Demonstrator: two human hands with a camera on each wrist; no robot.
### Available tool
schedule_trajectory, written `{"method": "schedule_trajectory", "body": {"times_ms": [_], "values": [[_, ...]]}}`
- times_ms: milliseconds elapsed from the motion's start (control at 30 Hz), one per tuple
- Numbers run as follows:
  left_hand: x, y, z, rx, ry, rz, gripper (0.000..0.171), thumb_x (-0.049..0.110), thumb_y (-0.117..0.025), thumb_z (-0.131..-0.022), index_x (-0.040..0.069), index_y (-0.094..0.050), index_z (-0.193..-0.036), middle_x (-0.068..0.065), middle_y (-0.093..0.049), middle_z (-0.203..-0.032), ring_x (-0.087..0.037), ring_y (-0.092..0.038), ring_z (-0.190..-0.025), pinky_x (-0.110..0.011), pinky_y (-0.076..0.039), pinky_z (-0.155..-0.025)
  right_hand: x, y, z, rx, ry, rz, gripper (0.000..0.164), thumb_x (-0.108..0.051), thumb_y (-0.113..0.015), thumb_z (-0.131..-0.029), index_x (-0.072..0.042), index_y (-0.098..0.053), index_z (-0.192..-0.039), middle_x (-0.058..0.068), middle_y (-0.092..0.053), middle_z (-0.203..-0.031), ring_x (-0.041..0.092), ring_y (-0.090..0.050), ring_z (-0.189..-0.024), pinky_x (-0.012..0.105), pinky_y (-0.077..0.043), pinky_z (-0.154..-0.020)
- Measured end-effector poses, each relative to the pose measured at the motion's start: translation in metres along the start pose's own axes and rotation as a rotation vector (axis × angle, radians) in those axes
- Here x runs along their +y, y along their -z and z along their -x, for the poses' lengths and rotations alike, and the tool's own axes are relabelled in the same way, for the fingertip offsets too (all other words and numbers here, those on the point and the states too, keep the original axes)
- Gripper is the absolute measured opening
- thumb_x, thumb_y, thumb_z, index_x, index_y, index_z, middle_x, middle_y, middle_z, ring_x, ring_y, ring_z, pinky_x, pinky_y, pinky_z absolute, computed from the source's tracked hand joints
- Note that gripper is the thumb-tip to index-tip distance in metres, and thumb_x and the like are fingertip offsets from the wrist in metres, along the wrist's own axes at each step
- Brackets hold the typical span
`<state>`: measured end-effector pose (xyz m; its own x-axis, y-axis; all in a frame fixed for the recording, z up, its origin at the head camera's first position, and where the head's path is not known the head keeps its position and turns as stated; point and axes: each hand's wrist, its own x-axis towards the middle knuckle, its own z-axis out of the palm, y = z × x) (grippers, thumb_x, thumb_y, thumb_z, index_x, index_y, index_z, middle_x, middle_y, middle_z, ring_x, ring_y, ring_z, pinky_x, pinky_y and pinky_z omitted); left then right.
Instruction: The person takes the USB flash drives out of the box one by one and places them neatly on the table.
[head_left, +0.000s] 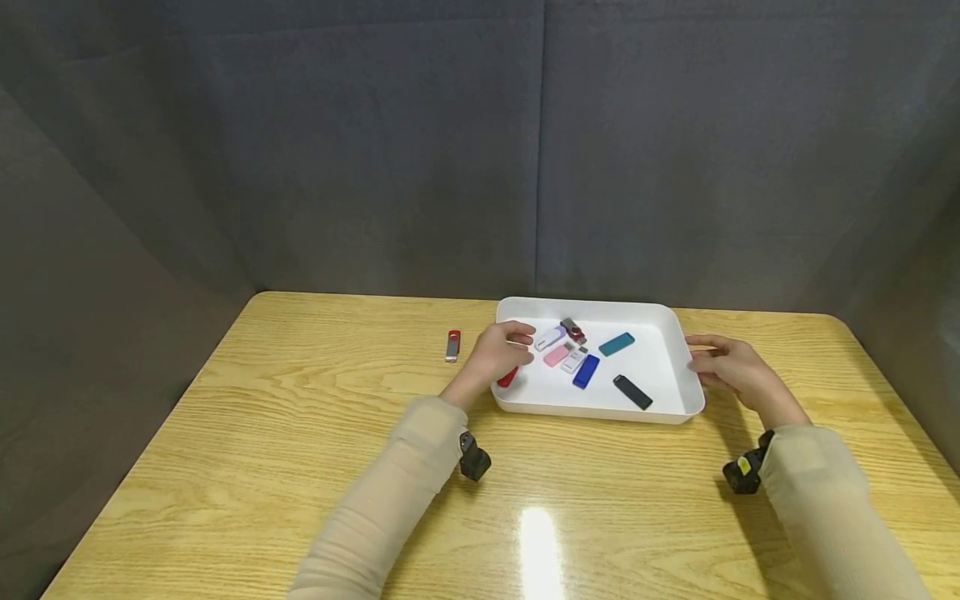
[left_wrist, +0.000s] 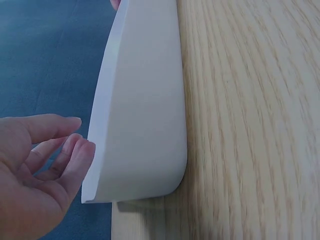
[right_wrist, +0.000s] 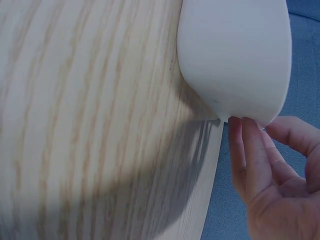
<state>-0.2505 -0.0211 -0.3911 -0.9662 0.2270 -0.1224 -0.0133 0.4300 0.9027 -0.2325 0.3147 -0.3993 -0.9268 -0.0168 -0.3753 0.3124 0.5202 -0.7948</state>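
A shallow white tray (head_left: 671,358) stands on the table with several USB sticks in it. My left hand (head_left: 497,354) reaches over its left rim, fingers bent and apart from the thumb, with nothing seen between them. A red stick (head_left: 507,377) lies just below that hand, partly covered by it. At the right end, my right hand (head_left: 738,372) pinches the tray's rim; two fingertips (right_wrist: 247,125) rest against the outer wall in the right wrist view. Inside lie a teal stick (head_left: 617,343), a blue stick (head_left: 586,372) and a black stick (head_left: 632,392).
On the table (head_left: 300,400), left of the tray, lies a red and silver USB stick (head_left: 453,346). Pink (head_left: 557,356), white (head_left: 573,360), lavender-white (head_left: 551,337) and dark red swivel sticks (head_left: 573,330) cluster in the tray. A dark curtain (head_left: 390,167) hangs behind the table.
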Motion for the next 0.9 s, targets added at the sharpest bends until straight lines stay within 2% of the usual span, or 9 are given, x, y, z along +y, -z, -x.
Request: {"method": "schedule_trajectory", "body": {"times_ms": [133,500,700,900], "values": [[-0.001,-0.004,-0.003,0.009,-0.001,-0.014,0.04,-0.006,-0.062,-0.082,-0.003,-0.061,-0.122,-0.02,-0.065,-0.117,-0.03,-0.062,-0.109,-0.031,-0.054,-0.091,0.0,0.0,0.0,-0.001,0.0,0.004,0.061,-0.008,-0.055,-0.095,0.007,-0.026,-0.146,0.028,-0.042,-0.133,-0.005,-0.054,-0.081,0.018,-0.056,-0.078],[0.0,-0.015,-0.007,0.053,0.056,0.006,0.047,-0.012,-0.059,-0.078,0.0,-0.06,-0.124,-0.017,-0.064,-0.119,-0.029,-0.058,-0.111,-0.034,-0.051,-0.096,0.0,0.001,0.001,-0.009,0.004,0.0,0.061,-0.008,-0.054,-0.095,0.007,-0.025,-0.147,0.029,-0.041,-0.135,-0.004,-0.055,-0.082,0.018,-0.056,-0.079],[-0.003,-0.017,-0.008,0.068,0.047,0.013,0.052,-0.016,-0.052,-0.075,-0.002,-0.06,-0.124,-0.02,-0.063,-0.121,-0.03,-0.056,-0.116,-0.035,-0.049,-0.098,0.0,0.001,0.001,-0.016,0.002,-0.008,0.061,-0.008,-0.054,-0.095,0.007,-0.025,-0.147,0.03,-0.04,-0.136,-0.004,-0.056,-0.082,0.02,-0.057,-0.08],[-0.003,-0.019,-0.007,0.062,0.041,-0.001,0.054,-0.018,-0.048,-0.072,-0.003,-0.06,-0.123,-0.02,-0.063,-0.119,-0.031,-0.054,-0.117,-0.025,-0.049,-0.085,0.001,0.0,0.0,-0.013,0.005,0.002,0.061,-0.009,-0.055,-0.095,0.006,-0.026,-0.147,0.029,-0.041,-0.135,-0.004,-0.056,-0.083,0.02,-0.057,-0.08]]}}
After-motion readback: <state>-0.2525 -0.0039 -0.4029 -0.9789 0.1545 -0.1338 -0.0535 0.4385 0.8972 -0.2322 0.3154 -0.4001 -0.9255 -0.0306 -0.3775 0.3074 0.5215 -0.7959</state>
